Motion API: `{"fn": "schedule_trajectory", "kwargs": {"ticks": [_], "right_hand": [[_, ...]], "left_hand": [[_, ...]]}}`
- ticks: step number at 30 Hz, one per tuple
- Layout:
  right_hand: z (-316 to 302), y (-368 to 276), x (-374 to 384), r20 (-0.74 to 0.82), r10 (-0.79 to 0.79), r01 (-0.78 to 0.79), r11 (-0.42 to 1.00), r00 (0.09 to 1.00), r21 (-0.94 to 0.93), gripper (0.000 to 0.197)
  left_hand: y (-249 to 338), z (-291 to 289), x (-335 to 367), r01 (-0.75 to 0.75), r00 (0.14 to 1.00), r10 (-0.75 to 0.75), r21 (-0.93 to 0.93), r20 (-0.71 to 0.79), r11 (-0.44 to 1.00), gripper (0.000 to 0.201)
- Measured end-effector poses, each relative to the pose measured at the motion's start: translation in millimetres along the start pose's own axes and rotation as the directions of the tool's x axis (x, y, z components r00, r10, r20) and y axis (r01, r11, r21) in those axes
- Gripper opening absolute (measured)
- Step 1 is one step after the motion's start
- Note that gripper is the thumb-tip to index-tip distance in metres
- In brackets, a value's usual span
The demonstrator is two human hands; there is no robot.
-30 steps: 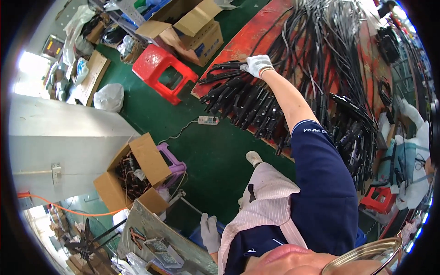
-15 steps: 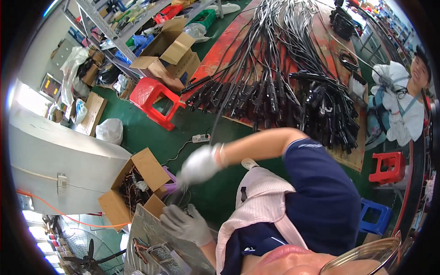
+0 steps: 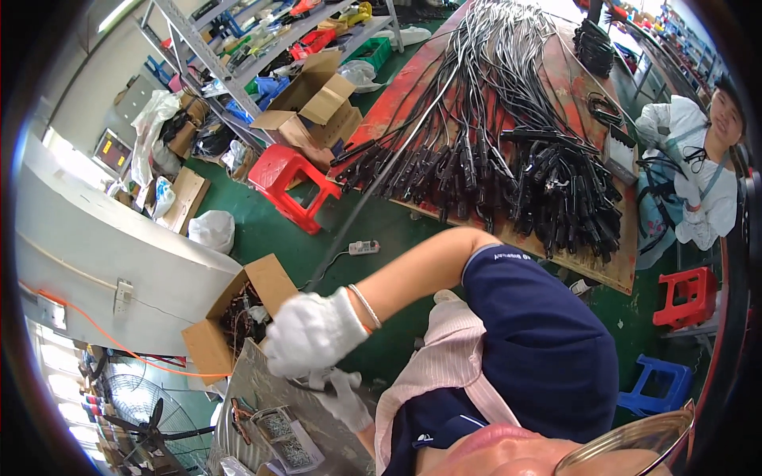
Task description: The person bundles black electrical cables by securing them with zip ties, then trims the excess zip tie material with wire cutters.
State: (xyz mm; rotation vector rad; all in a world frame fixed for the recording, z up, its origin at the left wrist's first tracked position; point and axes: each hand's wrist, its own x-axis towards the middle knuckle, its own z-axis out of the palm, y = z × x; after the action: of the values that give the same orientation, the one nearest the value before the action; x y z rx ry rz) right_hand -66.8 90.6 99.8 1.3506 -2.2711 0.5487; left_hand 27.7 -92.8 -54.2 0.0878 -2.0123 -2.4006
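In the head view, the right hand [image 3: 313, 333] is balled into a white-gloved fist, and a dark cable [image 3: 366, 198] meets it at its far edge. The fist appears closed around that cable, though the fingers on its far side are hidden. From this hand the cable's long axis runs away and to the right, nearly straight, over the power strip's side of the floor and up across the red bench [image 3: 616, 270], towards the other strands fanned out there. The heap of black parts [image 3: 567, 194] on that bench lies well beyond the right hand and to its right.

The left hand [image 3: 347, 401], gloved too, is just below the fist and slightly to its right, nearer the body. Its thumb side points up towards the fist; how its fingers are set, and whether they grip anything, I cannot tell. Of the two, the right hand is nearer to the long run of cable.

Below and left of the fist is the grey bench [image 3: 258, 373], with a tray [image 3: 314, 446] of small metal pieces on it, left of the left hand. The cardboard box [image 3: 272, 287] stands just beyond the fist, to its left
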Motion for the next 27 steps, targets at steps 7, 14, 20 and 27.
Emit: {"fn": "schedule_trajectory", "kwargs": {"ticks": [7,14,20,27], "right_hand": [[-60,46,30,-0.196,-0.032,0.030,0.999,0.980,-0.015,0.017],[-81,66,36,-0.188,-0.086,0.047,0.979,0.979,-0.200,0.016],[-63,104,43,-0.204,-0.175,0.154,0.981,0.963,-0.118,0.014],[-51,137,-38,0.350,0.536,-0.569,0.822,0.768,-0.009,0.030]], "left_hand": [[56,72,63,-0.641,0.767,0.640,-0.014,-0.035,0.767,0.035],[98,82,77,-0.413,0.901,0.412,-0.024,0.133,0.911,0.031],[129,31,49,-0.295,0.850,0.357,-0.212,0.388,0.932,0.049],[130,-127,38,-0.348,0.604,0.475,-0.324,0.641,0.880,0.040]]}}
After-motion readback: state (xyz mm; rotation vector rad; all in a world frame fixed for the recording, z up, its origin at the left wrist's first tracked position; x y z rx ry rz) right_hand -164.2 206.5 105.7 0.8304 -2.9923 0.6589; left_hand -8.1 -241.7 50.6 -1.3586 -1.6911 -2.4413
